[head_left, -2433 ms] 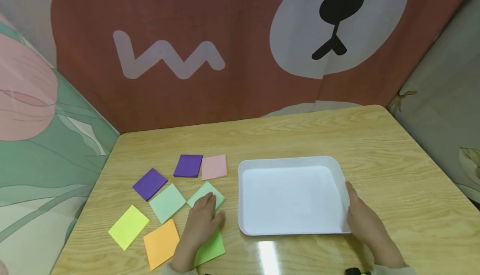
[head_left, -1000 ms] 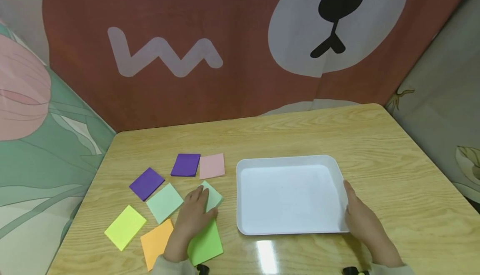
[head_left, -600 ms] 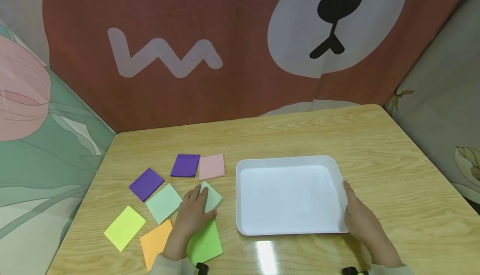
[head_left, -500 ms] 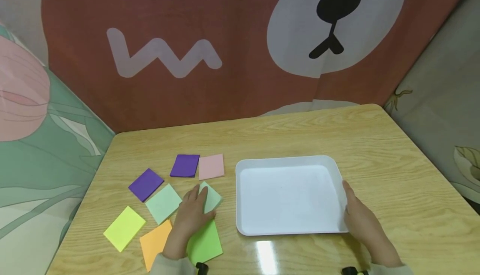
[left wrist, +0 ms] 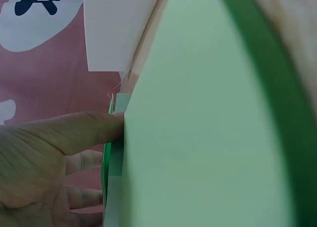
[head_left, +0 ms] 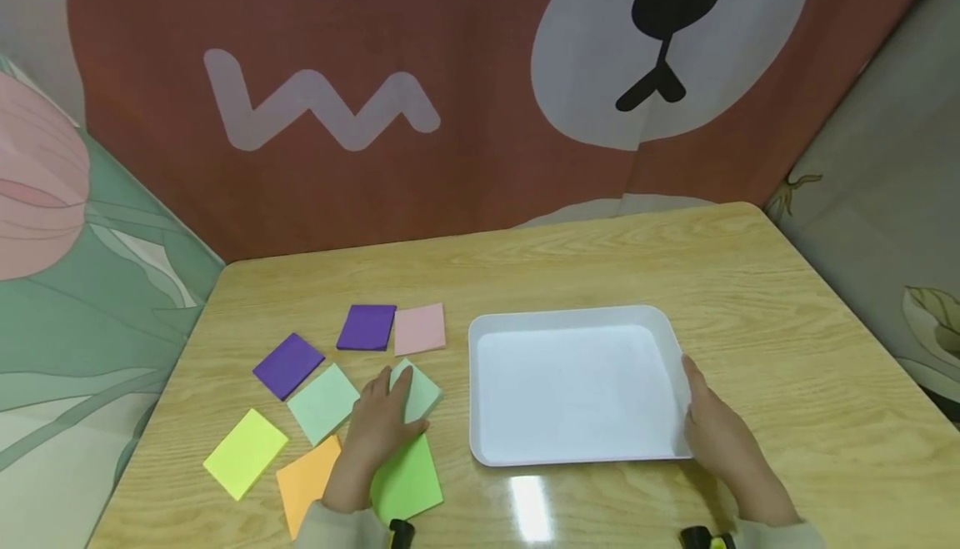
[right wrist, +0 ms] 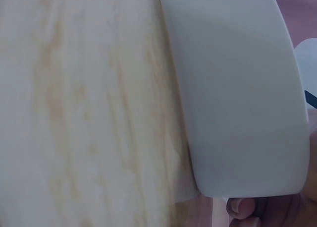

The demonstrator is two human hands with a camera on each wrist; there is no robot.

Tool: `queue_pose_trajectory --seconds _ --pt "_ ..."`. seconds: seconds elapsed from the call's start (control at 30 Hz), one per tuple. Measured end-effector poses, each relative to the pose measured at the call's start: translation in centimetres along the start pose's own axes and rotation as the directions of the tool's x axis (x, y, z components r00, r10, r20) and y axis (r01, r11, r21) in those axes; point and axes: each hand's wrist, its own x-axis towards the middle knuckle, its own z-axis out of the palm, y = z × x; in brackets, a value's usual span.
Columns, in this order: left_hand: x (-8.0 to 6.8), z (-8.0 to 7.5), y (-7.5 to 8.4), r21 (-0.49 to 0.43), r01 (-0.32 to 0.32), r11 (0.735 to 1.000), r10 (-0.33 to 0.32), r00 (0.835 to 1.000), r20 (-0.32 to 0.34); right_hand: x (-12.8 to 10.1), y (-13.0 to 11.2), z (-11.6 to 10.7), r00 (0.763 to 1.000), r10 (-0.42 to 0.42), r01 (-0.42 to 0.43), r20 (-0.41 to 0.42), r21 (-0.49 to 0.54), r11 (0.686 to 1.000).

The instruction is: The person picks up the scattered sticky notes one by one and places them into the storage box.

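My left hand (head_left: 377,424) lies over a mint green sticky note pad (head_left: 425,395), its fingers along the left side and thumb at the near corner. In the left wrist view the thumb (left wrist: 94,130) meets a pale green pad's edge (left wrist: 208,128), with other fingers on the far side. Just below the hand is a bright green pad (head_left: 408,482). My right hand (head_left: 723,436) holds the right side of a white rectangular tray (head_left: 573,459); the right wrist view shows curled fingertips (right wrist: 241,207) at the tray's end.
More sticky note pads lie on the wooden table (head_left: 787,349): two purple (head_left: 288,366), one pink (head_left: 420,330), another mint (head_left: 324,403), one yellow (head_left: 245,454) and one orange (head_left: 303,482). A brown bear-print cloth (head_left: 480,174) hangs behind the table's far edge.
Since the earliest frame, my left hand has shifted left on the mint pad, uncovering its right part. It has stayed nearly still over the last second. My right hand keeps its place at the tray.
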Motion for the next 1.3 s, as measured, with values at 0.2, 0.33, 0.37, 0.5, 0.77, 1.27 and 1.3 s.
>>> queue_pose_trajectory --seconds 0.2,0.33,0.37,0.5,0.77,1.27,1.3 --pt "0.18 0.04 -0.10 0.022 0.007 1.000 -0.007 1.000 -0.015 -0.02 -0.11 0.08 1.000 0.000 0.000 -0.009 0.005 1.000" --pt "0.13 0.07 -0.10 0.023 0.013 1.000 -0.013 1.000 -0.022 -0.02 -0.05 0.13 1.000 -0.005 0.005 -0.015 0.000 1.000" --pt "0.12 0.07 -0.10 0.021 0.015 1.000 -0.015 1.000 -0.024 0.00 -0.03 0.12 1.000 -0.004 0.004 -0.012 0.000 1.000" --pt "0.16 0.26 -0.15 0.012 0.016 1.000 -0.015 0.998 -0.054 -0.01 -0.04 -0.02 1.000 0.013 -0.013 0.014 0.006 1.000" --pt "0.19 0.38 0.00 -0.028 0.004 1.000 -0.008 0.992 -0.128 -0.04 -0.14 -0.17 1.000 0.009 -0.009 0.011 0.011 1.000" --pt "0.18 0.23 0.29 -0.091 -0.010 0.996 -0.003 0.991 -0.137 -0.07 -0.06 0.05 1.000 0.002 -0.001 -0.012 0.017 1.000" --pt "0.16 0.24 0.29 -0.093 -0.012 0.996 -0.001 0.990 -0.140 -0.05 -0.05 0.06 1.000 0.002 -0.002 -0.010 0.017 1.000"
